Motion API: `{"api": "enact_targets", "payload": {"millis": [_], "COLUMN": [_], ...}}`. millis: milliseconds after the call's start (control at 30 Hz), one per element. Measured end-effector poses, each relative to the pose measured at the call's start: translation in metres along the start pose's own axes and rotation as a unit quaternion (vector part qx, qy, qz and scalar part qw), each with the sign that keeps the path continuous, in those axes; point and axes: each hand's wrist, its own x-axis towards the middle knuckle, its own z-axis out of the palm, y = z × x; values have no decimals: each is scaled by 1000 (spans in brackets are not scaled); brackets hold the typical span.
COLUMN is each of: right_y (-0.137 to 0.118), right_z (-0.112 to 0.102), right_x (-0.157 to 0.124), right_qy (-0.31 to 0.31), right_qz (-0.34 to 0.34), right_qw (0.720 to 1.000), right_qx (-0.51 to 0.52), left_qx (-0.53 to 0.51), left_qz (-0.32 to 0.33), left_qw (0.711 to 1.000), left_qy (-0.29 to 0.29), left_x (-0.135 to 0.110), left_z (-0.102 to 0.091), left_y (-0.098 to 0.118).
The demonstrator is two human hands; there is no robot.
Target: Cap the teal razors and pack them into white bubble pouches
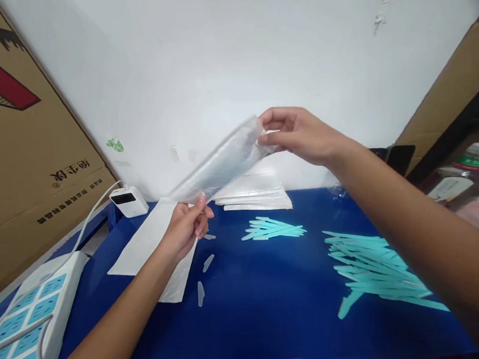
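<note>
A clear plastic bag [225, 161] is held up at a slant above the back of the table. My left hand [187, 227] pinches its lower end between thumb and fingers. Higher up and to the right, my right hand [297, 134] grips the other end. A thin pale sliver shows under my left fingers; I cannot make out what it is. Below the bag lies a small pile of slim turquoise razor-like sticks [271, 228]. A bigger pile of turquoise sticks [377, 268] lies under my right forearm. Small clear caps [201, 294] are scattered beside my left hand.
White sheets or flat bags [133, 252] lie at the left, with a stack of more flat bags [257, 200] against the wall. A power strip [40, 319], a white device [129, 202] and a cardboard box [29, 161] stand left. A capped jar [461, 177] is at far right.
</note>
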Motion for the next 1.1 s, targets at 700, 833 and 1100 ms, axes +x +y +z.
{"api": "enact_targets", "payload": {"millis": [700, 833, 1100], "right_y": [135, 114, 103], "right_z": [-31, -16, 12], "right_x": [-83, -119, -160], "right_qy": [105, 121, -65], "right_qz": [89, 64, 29], "right_qw": [941, 931, 892], "right_qx": [-310, -339, -446], "left_qx": [452, 496, 577], "left_qz": [76, 38, -100], "left_qw": [889, 864, 759], "left_qy": [-17, -77, -285], "left_x": [79, 54, 7], "left_z": [-25, -37, -24], "left_y": [27, 54, 25]}}
